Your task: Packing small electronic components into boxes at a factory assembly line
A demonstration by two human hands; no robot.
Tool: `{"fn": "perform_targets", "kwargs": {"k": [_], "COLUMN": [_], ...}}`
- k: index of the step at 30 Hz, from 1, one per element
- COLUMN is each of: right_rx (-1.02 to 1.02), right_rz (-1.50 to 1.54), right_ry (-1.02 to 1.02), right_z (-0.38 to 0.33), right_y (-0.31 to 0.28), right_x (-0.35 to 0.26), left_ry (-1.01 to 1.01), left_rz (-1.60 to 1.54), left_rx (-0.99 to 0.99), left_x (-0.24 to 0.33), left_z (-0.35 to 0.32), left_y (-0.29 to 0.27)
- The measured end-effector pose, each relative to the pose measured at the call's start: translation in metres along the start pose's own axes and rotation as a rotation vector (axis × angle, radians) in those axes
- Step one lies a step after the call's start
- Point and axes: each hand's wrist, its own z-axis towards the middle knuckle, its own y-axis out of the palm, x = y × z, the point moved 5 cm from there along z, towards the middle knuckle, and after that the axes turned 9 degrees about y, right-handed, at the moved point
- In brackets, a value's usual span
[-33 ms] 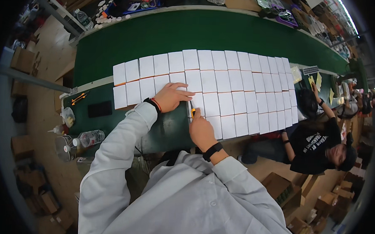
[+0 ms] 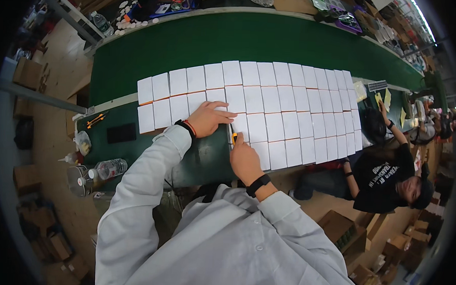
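Rows of white boxes (image 2: pixel 263 97) stand packed edge to edge on the green work surface (image 2: pixel 202 40), with orange showing in the seams between rows. My left hand (image 2: pixel 206 118) lies on the boxes at the near edge, fingers stretched toward the right. Just right of it, my right hand (image 2: pixel 246 160) is closed round a yellow utility knife (image 2: pixel 234 137). The knife's tip end is at the left side of a box in the near rows, by my left fingertips. Whether the blade touches the cardboard is too small to tell.
Left on the bench are a black flat rectangular object (image 2: pixel 121 132) and an orange-and-black tool (image 2: pixel 96 120). Plastic bottles (image 2: pixel 110 168) stand at the near left corner. A co-worker in a black shirt (image 2: pixel 378 176) is at the right, near open cardboard boxes (image 2: pixel 343 232).
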Motion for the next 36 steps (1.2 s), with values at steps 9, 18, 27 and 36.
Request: {"fn": "perform_targets", "kwargs": {"k": [9,18,27,36], "right_rx": [0.058,-0.173,0.013,0.055], "right_rz": [0.089,-0.165,0.034,0.149], "right_ry": [-0.160,0.043,-0.114,0.016], "right_z": [0.001,0.000,-0.023,-0.097], "right_y": [0.009,-0.001,-0.043,-0.019], "right_x": [-0.011,-0.005,-0.014,0.041], "left_ry": [0.214,-0.052,0.007,0.044], "left_rz": [0.003,-0.020,0.052,0.038], "left_rx": [0.210,0.049,0.224,-0.008], "left_x": [-0.018,0.009,-0.011,0.085], "left_z": [-0.006,-0.001,-0.008,-0.020], "left_y": [0.008,0.017,0.032,0.030]}}
